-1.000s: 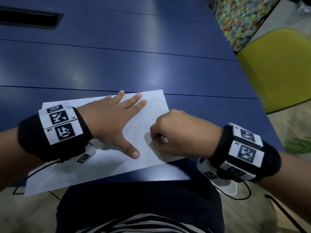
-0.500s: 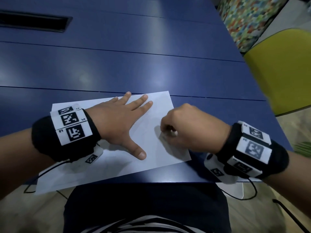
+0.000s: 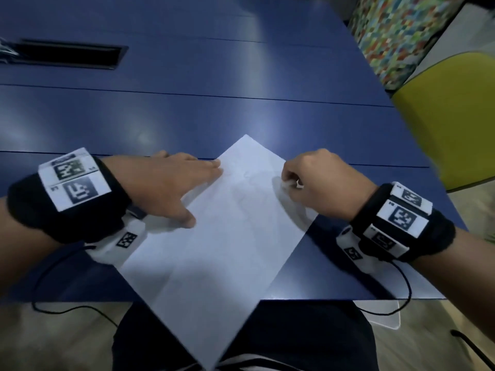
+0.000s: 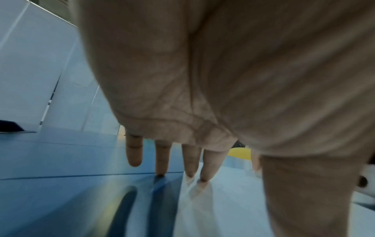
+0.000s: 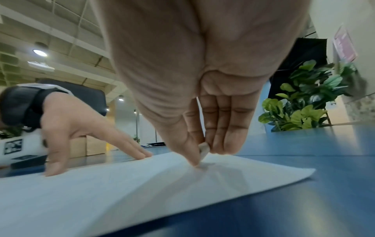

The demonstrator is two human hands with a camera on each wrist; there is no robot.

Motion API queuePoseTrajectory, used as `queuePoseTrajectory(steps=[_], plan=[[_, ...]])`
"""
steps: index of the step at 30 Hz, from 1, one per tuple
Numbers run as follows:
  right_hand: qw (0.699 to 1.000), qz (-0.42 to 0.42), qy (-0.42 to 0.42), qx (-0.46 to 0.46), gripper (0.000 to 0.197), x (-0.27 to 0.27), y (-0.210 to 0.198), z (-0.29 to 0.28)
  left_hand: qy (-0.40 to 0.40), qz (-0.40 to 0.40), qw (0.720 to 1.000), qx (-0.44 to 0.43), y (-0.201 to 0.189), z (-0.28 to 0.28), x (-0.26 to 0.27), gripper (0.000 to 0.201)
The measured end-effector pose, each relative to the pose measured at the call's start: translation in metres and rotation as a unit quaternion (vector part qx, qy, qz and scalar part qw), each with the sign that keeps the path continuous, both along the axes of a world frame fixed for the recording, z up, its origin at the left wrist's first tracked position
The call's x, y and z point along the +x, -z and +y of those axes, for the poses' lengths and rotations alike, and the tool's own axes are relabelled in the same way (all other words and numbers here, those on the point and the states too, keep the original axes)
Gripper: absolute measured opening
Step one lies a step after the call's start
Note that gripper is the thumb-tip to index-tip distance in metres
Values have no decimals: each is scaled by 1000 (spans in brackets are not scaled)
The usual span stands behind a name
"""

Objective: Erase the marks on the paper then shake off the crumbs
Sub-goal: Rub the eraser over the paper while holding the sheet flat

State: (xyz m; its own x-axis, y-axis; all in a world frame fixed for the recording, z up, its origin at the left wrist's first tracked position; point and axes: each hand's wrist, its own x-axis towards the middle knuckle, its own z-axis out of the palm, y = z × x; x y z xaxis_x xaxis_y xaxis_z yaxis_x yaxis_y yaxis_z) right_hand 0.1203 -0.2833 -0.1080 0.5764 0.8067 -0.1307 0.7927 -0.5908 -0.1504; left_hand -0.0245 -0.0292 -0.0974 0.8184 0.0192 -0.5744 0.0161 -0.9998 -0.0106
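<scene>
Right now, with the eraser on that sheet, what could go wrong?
The paper lies diagonal with its near corner hanging off the blue table, so it might slide. The left hand pins only its edge with straight fingers; rubbing by the right hand pinching the eraser may crease it.

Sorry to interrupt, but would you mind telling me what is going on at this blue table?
A person is erasing faint pencil marks on a sheet of white paper lying on the blue table. The left hand lies flat with straight fingers, pressing the sheet's left edge. The right hand pinches a small white eraser between thumb and fingers near the sheet's right edge. The paper lies at an angle, its near corner hanging over the table edge toward the person's lap. No crumbs can be made out.
</scene>
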Motion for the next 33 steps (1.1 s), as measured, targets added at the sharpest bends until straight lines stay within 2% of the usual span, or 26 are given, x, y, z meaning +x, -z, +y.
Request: queuePoseTrajectory(steps=[4,6,10,13,15,17,20,22,26,33], plan=[[998,-18,7,52,12,10,-8,6,17,-39,999,-4,3,7,-10,110],[997,5,-11,76,14,1,-13,7,17,-64,998,6,7,4,-14,110],[994,53,-89,18,12,-28,-10,3,22,-84,996,-1,8,-12,-25,99],[994,61,-90,-2,14,-32,-4,-2,31,-112,993,-9,5,-20,-32,80],[994,67,-91,-2,13,-30,-5,-6,19,-131,991,-19,5,-19,-32,76],[992,75,-101,-5,12,-30,-8,-7,-11,-143,989,-37,8,-15,-27,85],[987,90,-129,-37,13,-30,-19,-3,-53,-109,992,-20,17,-9,-16,121],[985,90,-141,-34,16,-27,-23,7,-61,-83,995,-12,19,-9,-13,134],[989,61,-134,0,22,-11,-16,41,-82,-52,995,-6,16,-13,-13,141],[986,46,-159,-4,28,3,-11,86,-82,-42,996,12,14,-15,-12,141]])
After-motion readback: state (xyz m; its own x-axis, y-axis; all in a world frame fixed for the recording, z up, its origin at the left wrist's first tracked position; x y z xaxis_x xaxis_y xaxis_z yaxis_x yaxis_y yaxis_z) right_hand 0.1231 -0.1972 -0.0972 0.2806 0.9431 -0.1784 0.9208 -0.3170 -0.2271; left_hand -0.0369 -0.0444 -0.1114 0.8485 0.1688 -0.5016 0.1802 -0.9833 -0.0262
